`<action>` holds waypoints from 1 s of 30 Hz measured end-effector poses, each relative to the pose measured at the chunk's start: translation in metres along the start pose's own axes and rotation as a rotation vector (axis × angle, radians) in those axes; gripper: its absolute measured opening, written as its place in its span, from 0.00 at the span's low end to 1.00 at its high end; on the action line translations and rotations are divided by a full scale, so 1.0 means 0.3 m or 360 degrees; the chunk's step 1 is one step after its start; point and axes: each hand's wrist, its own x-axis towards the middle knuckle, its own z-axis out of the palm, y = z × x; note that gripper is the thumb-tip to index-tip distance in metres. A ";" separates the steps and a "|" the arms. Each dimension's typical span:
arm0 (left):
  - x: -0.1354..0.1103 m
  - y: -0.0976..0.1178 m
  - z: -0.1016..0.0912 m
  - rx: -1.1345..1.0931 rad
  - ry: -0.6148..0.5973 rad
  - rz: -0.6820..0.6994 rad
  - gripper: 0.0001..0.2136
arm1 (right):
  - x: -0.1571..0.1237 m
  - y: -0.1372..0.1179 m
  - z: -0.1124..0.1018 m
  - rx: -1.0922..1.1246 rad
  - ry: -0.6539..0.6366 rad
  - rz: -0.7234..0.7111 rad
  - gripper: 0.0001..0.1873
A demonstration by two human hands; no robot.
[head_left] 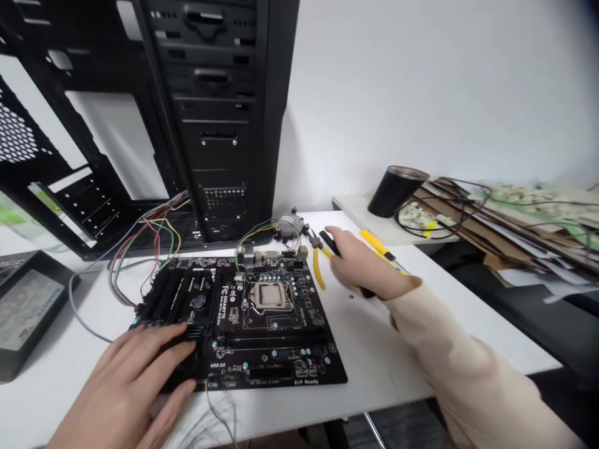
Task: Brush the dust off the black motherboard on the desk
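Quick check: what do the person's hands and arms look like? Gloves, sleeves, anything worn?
No gloves: the left hand and right hand are bare, with no rings or watch showing. The right arm wears a loose cream long sleeve down to the wrist, no visible markings. The left arm's sleeve is out of view.

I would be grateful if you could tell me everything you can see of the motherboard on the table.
The Gigabyte motherboard is a dark, roughly rectangular circuit board lying flat on a white table. It carries a metal-framed CPU socket, black memory slots, a coin battery, long expansion slots and rear ports along its far edge. Small components dot its surface, and "USB 3.0" is printed near the front edge. The left hand rests on its near-left corner.
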 end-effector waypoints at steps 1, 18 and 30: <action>0.031 0.002 -0.018 0.0049 -0.0069 0.0082 0.13 | -0.004 -0.009 0.007 -0.0020 -0.0020 -0.0002 0.32; 0.178 0.045 0.045 -0.0083 -0.0257 0.0170 0.18 | -0.028 -0.100 0.010 -0.0329 -0.0175 0.0004 0.25; 0.180 0.000 0.054 -0.0002 -0.0360 0.0103 0.20 | 0.027 -0.042 0.016 -0.0245 -0.0133 0.0007 0.25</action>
